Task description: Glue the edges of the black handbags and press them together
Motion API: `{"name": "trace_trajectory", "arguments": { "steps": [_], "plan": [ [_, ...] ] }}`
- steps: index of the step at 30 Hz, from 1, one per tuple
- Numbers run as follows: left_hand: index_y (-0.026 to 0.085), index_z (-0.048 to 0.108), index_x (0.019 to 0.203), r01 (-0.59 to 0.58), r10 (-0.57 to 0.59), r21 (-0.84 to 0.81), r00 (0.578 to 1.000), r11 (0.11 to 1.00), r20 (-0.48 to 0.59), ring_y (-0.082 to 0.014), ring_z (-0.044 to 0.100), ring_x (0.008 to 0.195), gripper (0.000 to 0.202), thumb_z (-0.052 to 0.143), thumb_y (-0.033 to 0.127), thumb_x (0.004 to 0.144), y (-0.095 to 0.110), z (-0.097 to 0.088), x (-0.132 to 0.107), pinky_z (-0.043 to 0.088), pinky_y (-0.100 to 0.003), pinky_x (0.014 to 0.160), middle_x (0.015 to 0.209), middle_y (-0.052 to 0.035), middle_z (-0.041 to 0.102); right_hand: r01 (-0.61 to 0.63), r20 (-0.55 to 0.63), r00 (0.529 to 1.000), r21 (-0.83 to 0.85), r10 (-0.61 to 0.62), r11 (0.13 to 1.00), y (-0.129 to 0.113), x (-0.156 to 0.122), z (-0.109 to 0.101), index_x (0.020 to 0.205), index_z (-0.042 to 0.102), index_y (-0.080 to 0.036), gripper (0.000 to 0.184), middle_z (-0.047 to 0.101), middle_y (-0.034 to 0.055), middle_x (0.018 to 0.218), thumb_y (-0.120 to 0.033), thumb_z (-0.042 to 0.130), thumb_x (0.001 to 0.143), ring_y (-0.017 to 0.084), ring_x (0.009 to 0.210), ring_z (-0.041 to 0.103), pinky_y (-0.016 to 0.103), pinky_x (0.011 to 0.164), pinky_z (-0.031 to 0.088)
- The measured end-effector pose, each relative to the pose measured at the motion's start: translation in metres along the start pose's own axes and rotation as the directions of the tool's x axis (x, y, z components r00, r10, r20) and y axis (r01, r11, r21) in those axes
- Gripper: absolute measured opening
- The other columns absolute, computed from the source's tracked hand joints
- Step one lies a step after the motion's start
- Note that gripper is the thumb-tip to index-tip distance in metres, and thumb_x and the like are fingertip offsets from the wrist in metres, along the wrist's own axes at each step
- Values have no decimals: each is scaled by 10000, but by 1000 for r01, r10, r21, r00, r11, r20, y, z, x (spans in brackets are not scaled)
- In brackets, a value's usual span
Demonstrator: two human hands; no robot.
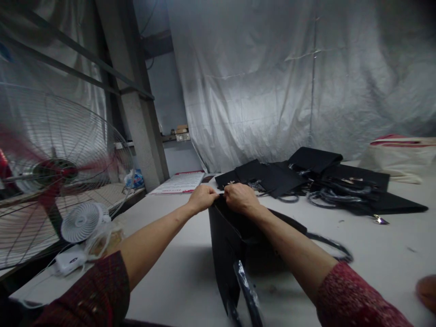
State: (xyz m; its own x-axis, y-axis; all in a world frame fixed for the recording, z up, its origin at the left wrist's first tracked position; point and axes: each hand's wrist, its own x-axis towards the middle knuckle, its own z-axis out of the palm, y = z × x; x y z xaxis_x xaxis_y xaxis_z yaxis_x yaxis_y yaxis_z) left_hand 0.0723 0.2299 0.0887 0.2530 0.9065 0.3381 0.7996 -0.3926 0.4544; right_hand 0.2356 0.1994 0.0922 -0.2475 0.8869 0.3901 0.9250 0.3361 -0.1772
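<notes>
A black handbag (pixel 226 245) stands on the white table in front of me, its mouth towards me and its plastic-wrapped handles (pixel 250 293) hanging down at the front and out to the right. At the far corner of its top edge, my left hand (pixel 203 198) pinches the rim from outside. Close beside it, my right hand (pixel 241 198) is closed on the same rim, with its fingers curled over the edge and partly hidden. Both forearms reach across, the right one over the bag's opening.
More black bags (pixel 316 177) with wrapped handles lie piled at the back right. A cream cloth bag (pixel 402 156) sits beyond them. Printed sheets (pixel 177 183) lie at the back left. A large caged fan (pixel 57 172) and a small white fan (pixel 81 221) stand on the left.
</notes>
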Motion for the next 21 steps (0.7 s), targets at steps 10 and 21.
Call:
{"name": "trace_trajectory", "arguments": {
  "steps": [10,21],
  "plan": [
    [189,497,1317,-111,128,-389,992,915,17,-211,579,1080,560,469,536,878,-10,5,-52,480,-294,832,1253,-93,605,-198,-270,916,341,297,919,85,-128,-61,1165,610,-236,481,662,92,1172,-553,488,825,265,923,670,353,830,509],
    [260,109,1499,-286,241,-330,955,900,-170,-348,96,1451,1068,711,568,673,30,40,-133,147,-542,1183,1581,-105,92,-351,-174,855,502,489,791,148,-203,4,1101,656,-291,572,676,83,1169,-706,452,765,334,1081,623,480,916,519]
  ]
}}
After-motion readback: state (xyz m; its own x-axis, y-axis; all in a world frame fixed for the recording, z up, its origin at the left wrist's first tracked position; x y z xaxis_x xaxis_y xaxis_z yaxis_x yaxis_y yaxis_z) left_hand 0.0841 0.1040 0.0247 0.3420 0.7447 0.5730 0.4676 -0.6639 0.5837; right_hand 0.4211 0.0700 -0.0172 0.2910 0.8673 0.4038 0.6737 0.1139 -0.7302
